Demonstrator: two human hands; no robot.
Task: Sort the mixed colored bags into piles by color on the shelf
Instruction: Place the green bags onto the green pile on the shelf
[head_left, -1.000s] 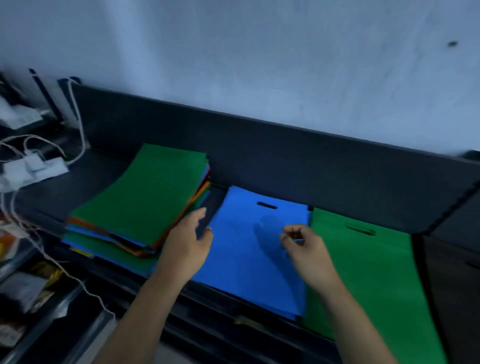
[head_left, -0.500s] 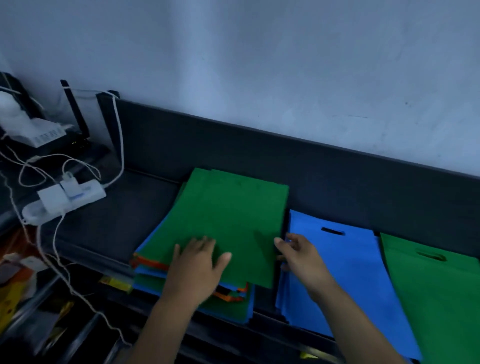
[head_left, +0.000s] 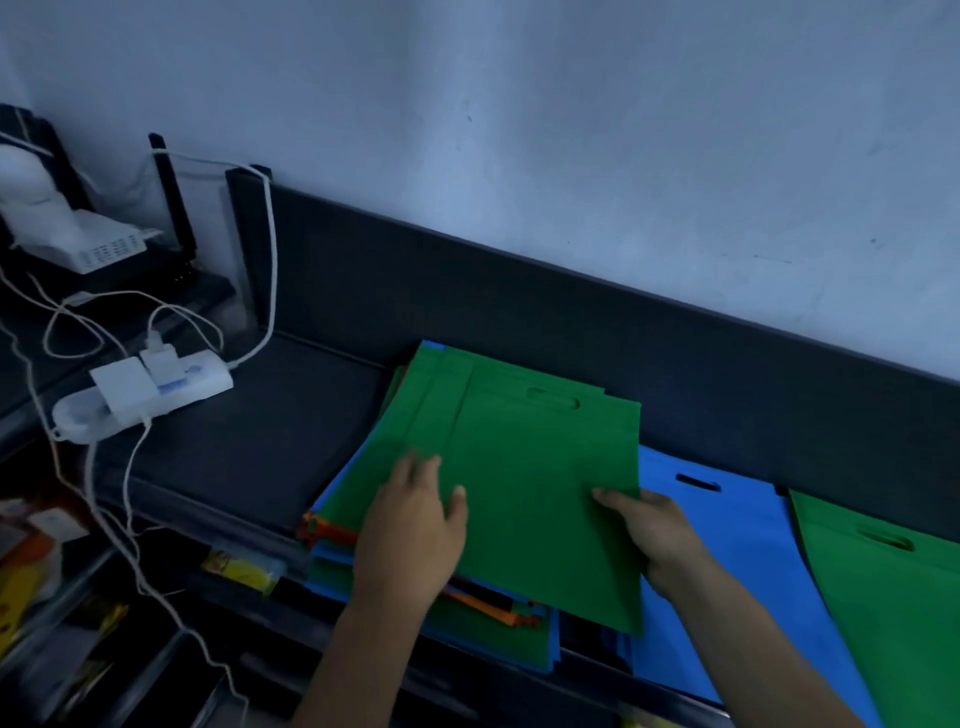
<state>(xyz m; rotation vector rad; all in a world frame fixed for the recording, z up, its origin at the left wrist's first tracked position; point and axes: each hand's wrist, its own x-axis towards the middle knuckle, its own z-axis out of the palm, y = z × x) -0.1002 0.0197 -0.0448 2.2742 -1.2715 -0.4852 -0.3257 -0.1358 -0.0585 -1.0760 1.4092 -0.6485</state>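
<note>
— While my right hand (head_left: 655, 530) has its grip pinched on the near right edge of the top green bag (head_left: 540, 478), thumb on top and fingers tucked under, my left hand (head_left: 415, 525) lies flat and spread on the same bag, clamped on nothing.

— So which step are you on?

— Lifting that green bag off the mixed stack (head_left: 467, 618). It sits askew on the stack, its right edge overhanging the blue pile (head_left: 727, 561), with more green sheets fanned out beneath it and orange and blue edges showing at the front.

— Where does it go?

— I judge it belongs on the green pile (head_left: 893, 597), at the far right of the shelf (head_left: 270, 447), beyond the blue one.

— What does the move call for?

— Peeling off one bag only; the thin fabric looks likely to drag its neighbour along. I'd press the stack down with my left hand, carry the bag rightward over the blue pile, and lay it square with its handle slot toward the back.
</note>
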